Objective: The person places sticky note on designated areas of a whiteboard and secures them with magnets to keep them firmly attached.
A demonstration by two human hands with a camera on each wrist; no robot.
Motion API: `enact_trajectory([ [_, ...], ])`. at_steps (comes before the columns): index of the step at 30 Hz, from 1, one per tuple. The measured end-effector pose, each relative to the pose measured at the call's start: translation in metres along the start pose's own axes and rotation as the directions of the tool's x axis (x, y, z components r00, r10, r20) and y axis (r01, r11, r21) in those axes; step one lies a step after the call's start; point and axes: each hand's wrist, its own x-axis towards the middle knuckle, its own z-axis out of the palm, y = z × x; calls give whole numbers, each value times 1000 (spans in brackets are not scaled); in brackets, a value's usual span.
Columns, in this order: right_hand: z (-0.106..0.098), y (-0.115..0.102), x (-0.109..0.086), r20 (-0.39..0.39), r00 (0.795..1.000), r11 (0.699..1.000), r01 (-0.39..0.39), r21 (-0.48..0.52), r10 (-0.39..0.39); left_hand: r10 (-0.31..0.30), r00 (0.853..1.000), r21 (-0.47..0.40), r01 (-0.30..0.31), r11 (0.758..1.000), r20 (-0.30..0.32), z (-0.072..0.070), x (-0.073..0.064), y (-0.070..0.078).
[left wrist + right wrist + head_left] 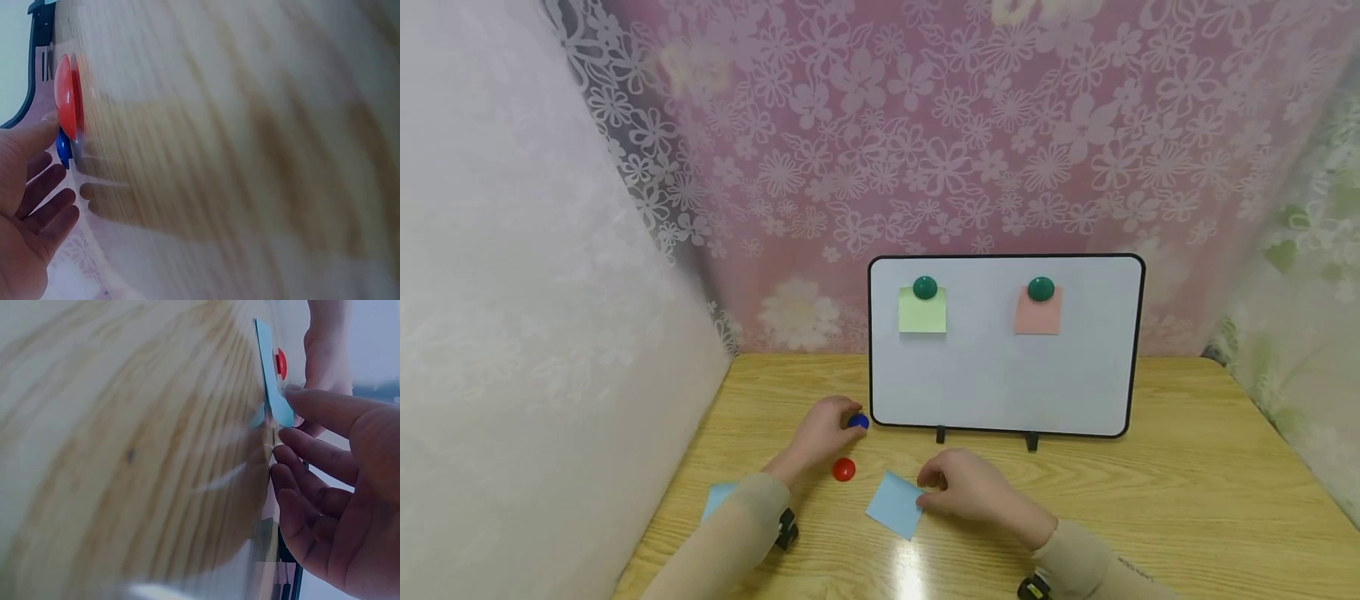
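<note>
Across the counter [1210,483], magnets [925,287] keep notes [922,315] up on a whiteboard [973,375], the left hand [822,429] gripping a blue magnet [860,422], the right hand [968,487] pinching a blue note [895,505].

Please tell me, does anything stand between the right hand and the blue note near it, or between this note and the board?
Nothing visible blocks either. The right hand is at the edge of the blue note, and ahead lies bare table up to the board. The red magnet lies to the left.
</note>
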Motion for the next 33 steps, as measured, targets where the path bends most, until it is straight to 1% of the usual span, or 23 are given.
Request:
enact_trajectory([
  [4, 1, -1, 1, -1, 1000, 1000, -11, -10, 11, 14, 1000, 13, -14, 1000, -3, 1, 2, -1],
  [7, 1, -2, 1, -2, 1000, 1000, -18, -10, 18, 11, 1000, 20, -11, 1000, -1, 2, 4, -2],
  [12, 1, -3, 2, -3, 1000, 1000, -14, -16, 14, 12, 1000, 49, -12, 999, 4, 3, 6, -4],
  [17, 1, -5, 1, -8, 1000, 1000, -15, -17, 14, 19, 1000, 62, -19, 998, 8, 3, 6, -3],
  [21, 1, -6, 0, -13, 1000, 1000, -12, -24, 12, 26, 1000, 92, -27, 995, 10, 4, 8, -3],
  [29, 2, -4, 1, -11, 1000, 999, -15, -35, 14, -7, 1000, 96, 6, 995, 18, 3, 9, -2],
  [33, 3, -4, 1, -18, 1000, 999, -14, -40, 13, -10, 1000, 87, 9, 996, 13, 2, 9, -1],
])
